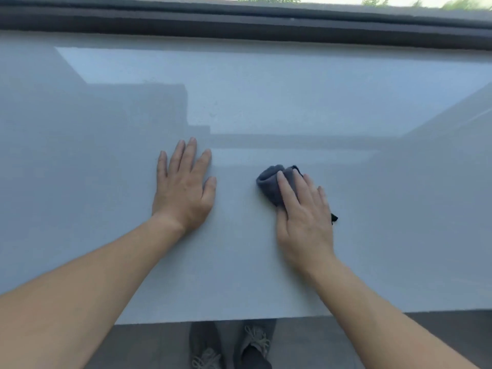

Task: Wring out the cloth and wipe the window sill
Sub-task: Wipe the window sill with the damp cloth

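The left hand [183,187] lies flat on the pale window sill [292,107], fingers spread, holding nothing. At its 3 o'clock, well apart, the right hand [303,217] presses a bunched dark grey cloth [271,182] onto the sill; its grip is flat on the cloth, which pokes out at 11 o'clock. A dark scrap at the hand's outer edge is possibly a cloth corner.

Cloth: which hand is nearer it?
Right. The right hand presses flat on the cloth; the left hand lies flat on the sill, apart to its left.
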`<state>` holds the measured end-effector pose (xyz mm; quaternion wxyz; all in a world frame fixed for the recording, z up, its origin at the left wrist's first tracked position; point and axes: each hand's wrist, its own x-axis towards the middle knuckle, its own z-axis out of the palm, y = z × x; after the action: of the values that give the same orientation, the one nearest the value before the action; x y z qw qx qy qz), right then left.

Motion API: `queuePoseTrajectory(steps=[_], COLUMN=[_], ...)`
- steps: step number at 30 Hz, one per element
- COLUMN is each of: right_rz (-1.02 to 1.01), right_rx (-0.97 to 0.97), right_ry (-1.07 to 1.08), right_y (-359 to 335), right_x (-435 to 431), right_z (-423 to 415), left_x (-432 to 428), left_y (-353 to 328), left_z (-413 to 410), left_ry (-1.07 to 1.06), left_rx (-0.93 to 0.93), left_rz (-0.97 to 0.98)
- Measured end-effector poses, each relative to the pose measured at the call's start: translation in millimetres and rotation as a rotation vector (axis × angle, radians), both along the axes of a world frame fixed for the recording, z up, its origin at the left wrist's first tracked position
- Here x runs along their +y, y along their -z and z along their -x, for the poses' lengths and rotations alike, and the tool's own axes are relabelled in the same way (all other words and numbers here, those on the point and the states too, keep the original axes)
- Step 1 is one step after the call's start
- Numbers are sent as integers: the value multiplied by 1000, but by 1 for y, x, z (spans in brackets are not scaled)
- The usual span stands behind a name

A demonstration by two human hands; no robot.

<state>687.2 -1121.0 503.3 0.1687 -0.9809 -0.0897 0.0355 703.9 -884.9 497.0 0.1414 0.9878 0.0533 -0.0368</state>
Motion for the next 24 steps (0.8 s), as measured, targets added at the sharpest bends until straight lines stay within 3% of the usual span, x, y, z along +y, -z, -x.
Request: queuePoseTrajectory(steps=[2,7,9,11,13,16,18,22,24], right_rz=[-16,65,81,31,24,53,87,49,50], right_rx=[-30,2,6,23,0,-4,6,-2,-30], right_ry=[73,-491,-358,-28,44,-362,-463,86,154], right_y=[-2,-10,-6,-7,-7,-7,-7,-4,-3], right_x=[13,-6,-21,-19,-6,-14,-41,-69,-59], right_z=[27,108,103,102,118,143,129,85,88], left_x=[1,1,-5,-13,-17,-16,-15,-22,-28], left_y=[-2,-9,-10,-8,-5,-2,-2,-6,-7], left_z=[1,12,27,42,53,55,53,51,46], left_ry=[7,87,95,111,144,168,162,113,78], left_rx=[-10,-91,-75,-50,-28,-20,-14,-25,-69], left_rz=[32,58,65,91,76,36,45,82,102])
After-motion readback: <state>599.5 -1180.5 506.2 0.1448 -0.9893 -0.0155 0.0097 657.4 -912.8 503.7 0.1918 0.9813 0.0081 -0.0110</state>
